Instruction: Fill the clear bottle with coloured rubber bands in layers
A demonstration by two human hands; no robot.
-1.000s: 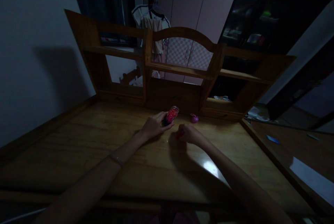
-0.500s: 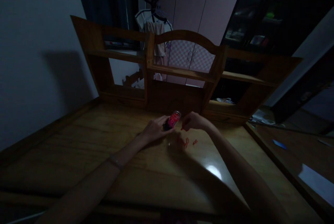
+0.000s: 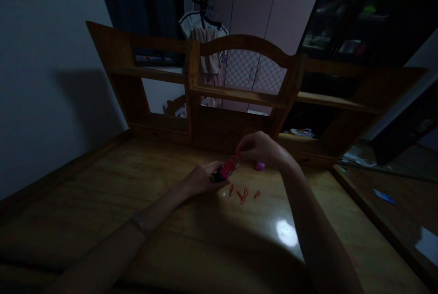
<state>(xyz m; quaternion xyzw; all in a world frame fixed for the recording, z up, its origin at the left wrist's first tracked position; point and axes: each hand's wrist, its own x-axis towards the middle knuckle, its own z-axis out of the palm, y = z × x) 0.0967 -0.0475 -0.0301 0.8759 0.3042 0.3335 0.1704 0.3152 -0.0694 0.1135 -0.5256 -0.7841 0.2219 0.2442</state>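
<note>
My left hand (image 3: 204, 176) is wrapped round a small clear jar (image 3: 228, 168), tilted with its mouth to the upper right. Inside it are red, pink and dark contents that look like small rubber bands. At the mouth, my right hand (image 3: 256, 148) has its fingertips pinched on a red rubber band (image 3: 237, 155). Several loose red bands (image 3: 242, 195) lie on the wooden desk (image 3: 164, 230) just below the jar. A round purple-pink lid (image 3: 260, 166) lies under my right hand.
A wooden shelf unit (image 3: 239, 95) rises along the desk's back edge. A wall (image 3: 61, 116) borders the left side. At the right, another wooden surface holds a blue item (image 3: 383, 196) and white paper (image 3: 427, 244). Clothes (image 3: 207, 40) hang behind the shelves.
My right hand has moved from beside the jar to its mouth, fingertips pinched there. The purple-pink lid, hidden before, now shows beneath that hand. The view has shifted slightly.
</note>
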